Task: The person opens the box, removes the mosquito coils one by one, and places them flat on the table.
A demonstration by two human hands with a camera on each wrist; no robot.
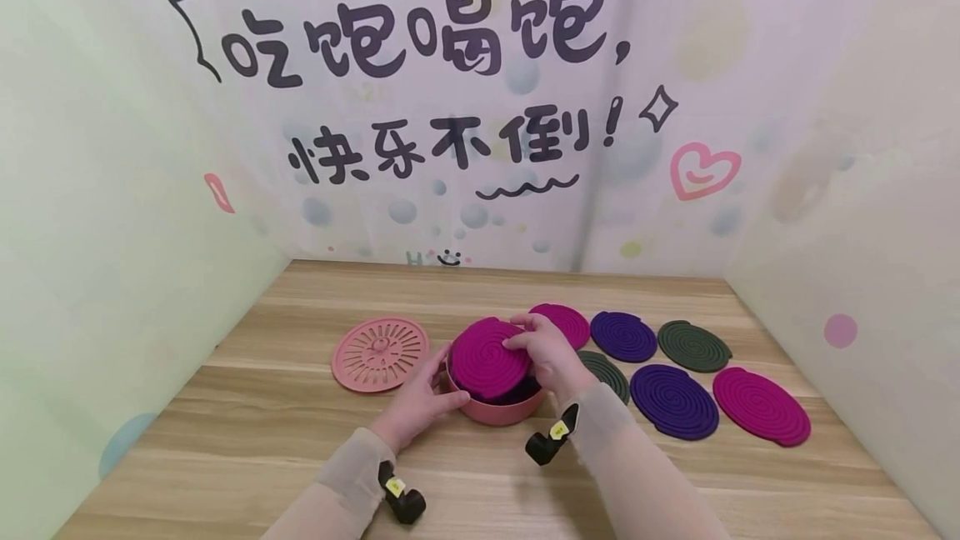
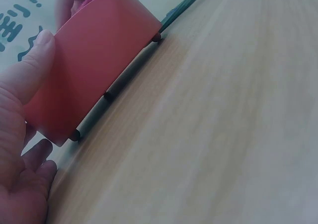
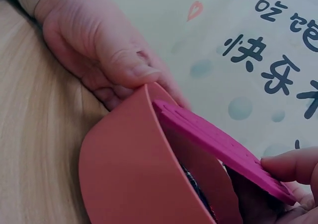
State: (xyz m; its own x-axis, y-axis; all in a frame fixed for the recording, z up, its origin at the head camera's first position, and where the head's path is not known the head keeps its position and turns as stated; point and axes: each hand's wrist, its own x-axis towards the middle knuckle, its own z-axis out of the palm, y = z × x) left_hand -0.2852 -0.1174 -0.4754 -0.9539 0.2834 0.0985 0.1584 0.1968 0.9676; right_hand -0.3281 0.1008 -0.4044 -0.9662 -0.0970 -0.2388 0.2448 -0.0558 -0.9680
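Note:
A round pink mosquito-coil box stands without its lid on the wooden table, on small dark feet in the left wrist view. My left hand grips its left side, thumb on the outer wall near the rim. My right hand pinches the edge of a magenta mosquito coil between thumb and fingers. In the right wrist view the coil slants over the opening, one edge inside the box wall and the other raised in the fingers. Something dark lies inside the box, mostly hidden by the coil.
The slotted pink lid lies to the left of the box. On the right are several coils in two rows, among them a blue coil, a green coil and a magenta coil. Printed curtain walls enclose the table.

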